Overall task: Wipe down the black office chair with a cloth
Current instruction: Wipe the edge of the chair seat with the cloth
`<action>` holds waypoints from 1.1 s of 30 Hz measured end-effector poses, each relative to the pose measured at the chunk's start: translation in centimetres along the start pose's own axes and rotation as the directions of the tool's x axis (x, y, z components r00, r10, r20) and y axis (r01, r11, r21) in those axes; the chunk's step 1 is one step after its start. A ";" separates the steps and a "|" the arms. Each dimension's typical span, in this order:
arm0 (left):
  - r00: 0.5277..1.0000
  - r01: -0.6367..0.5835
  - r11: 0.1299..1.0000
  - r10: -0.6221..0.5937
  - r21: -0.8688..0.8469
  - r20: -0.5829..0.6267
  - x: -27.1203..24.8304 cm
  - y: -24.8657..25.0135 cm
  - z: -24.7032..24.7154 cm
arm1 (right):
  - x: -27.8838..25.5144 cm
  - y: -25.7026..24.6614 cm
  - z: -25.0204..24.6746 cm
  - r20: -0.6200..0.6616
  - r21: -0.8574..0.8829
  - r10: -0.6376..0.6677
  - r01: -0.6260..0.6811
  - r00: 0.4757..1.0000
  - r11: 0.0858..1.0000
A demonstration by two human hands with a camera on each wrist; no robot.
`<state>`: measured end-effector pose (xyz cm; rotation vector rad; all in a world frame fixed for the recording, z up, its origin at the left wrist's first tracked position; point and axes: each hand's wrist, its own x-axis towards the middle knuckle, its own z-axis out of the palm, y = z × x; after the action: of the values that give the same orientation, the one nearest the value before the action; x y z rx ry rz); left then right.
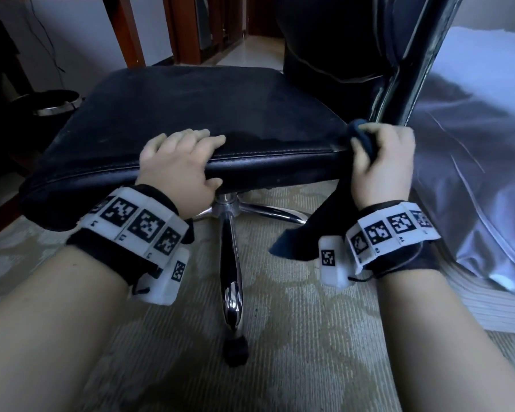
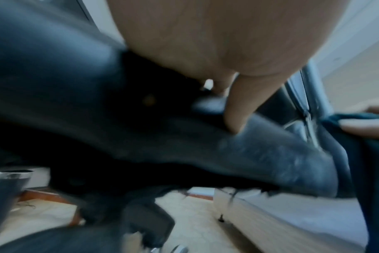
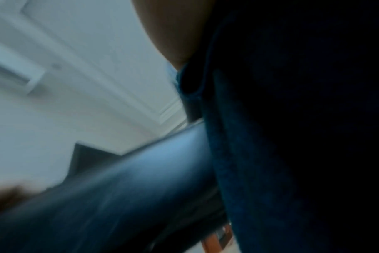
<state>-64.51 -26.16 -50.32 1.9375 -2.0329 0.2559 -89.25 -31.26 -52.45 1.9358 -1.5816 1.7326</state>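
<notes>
The left hand (image 1: 179,165) grips the near edge of the chair seat (image 1: 197,114), fingers curled over the top and thumb under the rim. The right hand (image 1: 381,162) is clamped on a dark blue cloth (image 1: 361,138), pressing it against the near right corner of the seat; the rest of the cloth hangs below that hand towards the floor. The hands sit well apart along the same edge. Both wrists carry white bands (image 1: 137,224) printed with black-and-white square codes; small characters beneath them are too small to read.

The seat is black leather with a stitched seam along its front, scuffed and dusty in places. The black backrest (image 1: 339,40) rises at the far right, with a black side frame (image 1: 411,60) beside it. Below, a chrome base (image 1: 232,263) spreads its legs, one ending in a black caster (image 1: 235,349).

The floor is a pale patterned carpet (image 1: 309,337). A bed (image 1: 473,129) with light sheets stands to the right. A black bin with a metal rim (image 1: 54,102) and red-brown wooden furniture (image 1: 131,31) stand at the far left against a white wall.
</notes>
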 end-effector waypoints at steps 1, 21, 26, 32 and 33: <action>0.999 0.031 1.000 -0.031 -0.001 0.028 0.3 0.2 -0.4 | 0.5 0.6 -0.5 -0.028 0.006 0.033 -0.033 0.999 0.999; 0.977 -0.175 0.984 0.172 0.016 0.128 3.8 4.0 1.2 | -3.3 -2.5 3.3 -0.006 0.013 -0.047 0.047 0.999 0.999; 0.979 -0.180 0.984 0.177 0.018 0.104 3.5 3.9 1.3 | -2.4 0.2 2.0 -0.066 -0.033 0.111 -0.113 0.992 0.993; 0.980 -0.183 0.983 0.180 0.024 0.089 3.4 3.7 1.3 | -5.0 -2.6 3.7 0.070 -0.060 -0.100 0.104 0.993 0.993; 0.980 -0.184 0.983 0.181 0.024 0.084 3.4 3.6 1.3 | -5.3 -3.1 3.8 0.088 -0.042 -0.136 0.140 0.987 0.989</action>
<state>-68.37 -29.58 -50.05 1.8083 -2.2764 0.2572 -83.55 -29.16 -56.23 2.0679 -1.4609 1.5646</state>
